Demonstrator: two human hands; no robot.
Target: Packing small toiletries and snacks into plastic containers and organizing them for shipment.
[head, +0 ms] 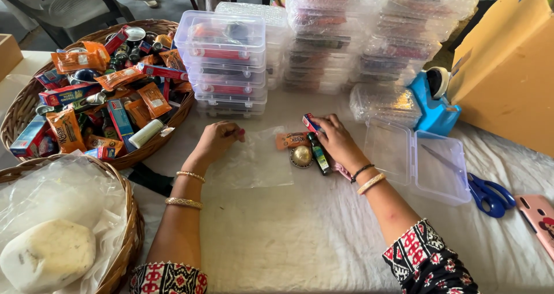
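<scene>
Here the right hand (334, 138) rests over a small cluster of items on the desk (300, 236), its fingers (321, 122) pinched narrow on a small red-and-blue box (310, 122) at the cluster's far edge. Just beside that hand, toward the person, lie an orange sachet (291, 140), a round gold-topped tin (301, 155) and a dark green bottle (319, 153). The bottle's long axis runs away from the person, slightly slanted, and it sits partly under the palm.

The left hand (218, 141) is curled, fingers closed on the far left edge of a clear plastic bag (254, 164) lying flat on the desk. A small pink thing shows at its fingertips; what it is cannot be told. The bag lies between the two hands, its right edge touching the cluster, so the right hand is nearer the items. An open clear box (421, 164) stands just to the right of the right wrist.
</scene>
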